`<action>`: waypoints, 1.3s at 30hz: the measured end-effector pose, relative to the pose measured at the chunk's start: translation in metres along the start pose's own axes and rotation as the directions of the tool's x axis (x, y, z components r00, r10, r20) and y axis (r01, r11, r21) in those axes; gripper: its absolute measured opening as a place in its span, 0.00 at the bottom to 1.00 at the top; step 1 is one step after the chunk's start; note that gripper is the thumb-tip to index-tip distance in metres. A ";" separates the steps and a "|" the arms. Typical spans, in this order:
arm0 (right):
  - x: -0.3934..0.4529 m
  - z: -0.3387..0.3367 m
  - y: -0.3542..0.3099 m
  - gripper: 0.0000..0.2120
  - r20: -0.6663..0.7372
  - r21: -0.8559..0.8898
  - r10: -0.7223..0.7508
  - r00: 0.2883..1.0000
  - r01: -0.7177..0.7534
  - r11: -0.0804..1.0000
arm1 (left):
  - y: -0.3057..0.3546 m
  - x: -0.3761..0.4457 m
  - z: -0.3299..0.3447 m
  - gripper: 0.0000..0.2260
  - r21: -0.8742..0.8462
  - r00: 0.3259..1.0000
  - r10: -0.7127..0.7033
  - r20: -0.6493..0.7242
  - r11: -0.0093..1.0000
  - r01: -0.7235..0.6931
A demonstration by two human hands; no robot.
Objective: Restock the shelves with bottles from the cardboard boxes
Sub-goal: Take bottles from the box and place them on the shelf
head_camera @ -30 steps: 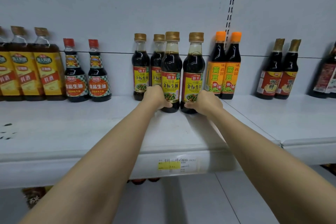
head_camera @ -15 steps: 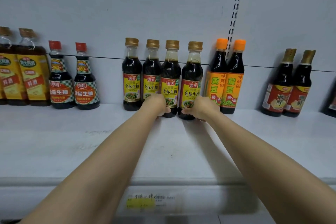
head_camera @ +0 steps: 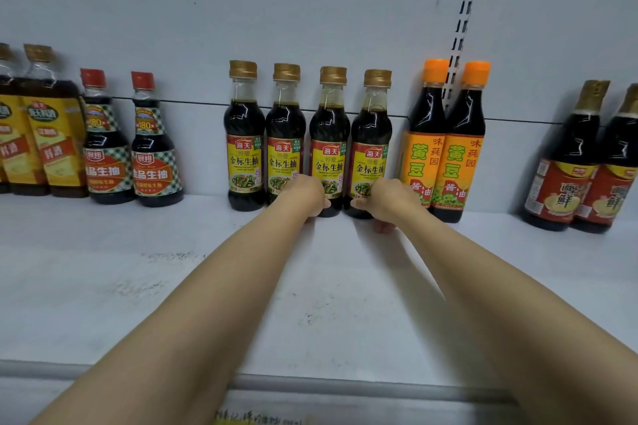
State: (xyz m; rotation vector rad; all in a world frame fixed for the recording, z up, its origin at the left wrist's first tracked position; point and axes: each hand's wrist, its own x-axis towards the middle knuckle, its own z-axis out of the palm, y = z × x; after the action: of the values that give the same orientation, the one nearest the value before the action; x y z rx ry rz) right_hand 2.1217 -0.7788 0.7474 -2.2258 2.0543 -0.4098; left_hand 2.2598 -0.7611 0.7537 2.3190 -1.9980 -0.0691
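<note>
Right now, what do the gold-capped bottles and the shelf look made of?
Gold-capped bottles: clear glass or hard plastic, glossy; sharp glints on the dark fill, see-through necks. I cannot tell which. Shelf: probably painted metal, matte white with scuffs.

Gold-capped bottles [head_camera: 329, 141]; orange-capped bottles [head_camera: 462, 141]; white shelf [head_camera: 172, 286].

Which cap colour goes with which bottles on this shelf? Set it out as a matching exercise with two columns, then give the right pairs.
Column 1:
1. yellow-labelled bottles at the hands
2. tall orange-labelled bottles
3. checked-label bottles

Column 2:
A. red cap
B. gold cap
C. orange cap

Pairs: 1-B, 2-C, 3-A
</note>
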 end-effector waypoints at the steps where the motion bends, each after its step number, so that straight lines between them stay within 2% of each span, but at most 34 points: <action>1: 0.001 0.000 0.000 0.22 0.001 0.001 -0.004 1.000 0.004 1.000 | 0.001 0.001 0.000 0.20 0.003 1.000 -0.004 0.006 1.000 0.004; 4: 0.001 0.001 0.001 0.22 0.041 0.031 -0.008 0.999 0.007 0.999 | 0.004 -0.001 -0.002 0.21 -0.004 1.000 -0.020 0.013 1.000 0.020; 8: 0.004 0.007 0.002 0.21 0.105 0.214 0.075 0.992 -0.096 0.972 | 0.006 -0.001 -0.002 0.19 -0.019 1.000 -0.023 0.016 1.000 0.023; 11: 0.006 0.011 0.005 0.24 0.133 0.316 0.095 0.986 -0.133 0.939 | 0.006 0.002 0.005 0.18 -0.027 0.999 -0.034 -0.008 0.999 0.034; 15: 0.002 0.010 0.002 0.33 0.208 0.175 0.055 0.977 -0.092 0.980 | 0.006 -0.003 0.009 0.21 -0.079 0.998 -0.062 -0.021 0.995 0.061; 17: -0.002 0.003 -0.001 0.30 0.292 0.098 -0.001 0.956 -0.029 0.995 | 0.006 -0.012 0.004 0.21 -0.113 0.998 -0.055 0.003 0.992 0.055; 19: -0.009 -0.006 -0.003 0.27 0.331 0.091 -0.045 0.942 0.015 0.996 | 0.006 -0.023 -0.001 0.19 -0.147 0.999 -0.038 0.011 0.988 0.039; 22: -0.026 -0.016 -0.008 0.25 0.277 0.111 -0.083 0.957 0.054 0.992 | 0.003 -0.045 -0.004 0.16 -0.203 1.000 -0.022 -0.023 0.979 0.017; 25: -0.045 -0.016 -0.011 0.36 0.142 0.255 -0.105 0.984 0.066 0.965 | -0.005 -0.074 -0.009 0.15 -0.229 0.996 -0.018 -0.091 0.973 -0.004; 27: -0.061 -0.016 -0.016 0.35 0.107 0.308 -0.155 0.982 0.115 0.944 | -0.015 -0.094 -0.015 0.15 -0.234 0.989 -0.020 -0.149 0.972 -0.016; 29: -0.081 -0.019 -0.025 0.32 0.080 0.340 -0.223 0.971 0.184 0.922 | -0.029 -0.118 -0.021 0.11 -0.234 0.978 -0.024 -0.207 0.972 -0.026; 31: -0.108 -0.024 -0.038 0.33 0.068 0.345 -0.284 0.956 0.245 0.906 | -0.045 -0.145 -0.028 0.07 -0.225 0.966 -0.039 -0.256 0.974 -0.020; 34: -0.156 -0.031 -0.066 0.34 0.039 0.337 -0.379 0.925 0.345 0.876 | -0.076 -0.192 -0.037 0.10 -0.247 0.945 -0.088 -0.316 0.969 0.008; 39: -0.248 -0.036 -0.130 0.35 0.027 0.360 -0.509 0.861 0.466 0.808 | -0.140 -0.284 -0.045 0.12 -0.288 0.925 -0.178 -0.336 0.954 0.079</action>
State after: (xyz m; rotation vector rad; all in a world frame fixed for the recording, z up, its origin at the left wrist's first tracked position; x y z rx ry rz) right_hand 2.2227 -0.5175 0.7796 -2.4501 1.2045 -0.5947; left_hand 2.3591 -0.4584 0.7808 2.1067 -1.5530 0.0669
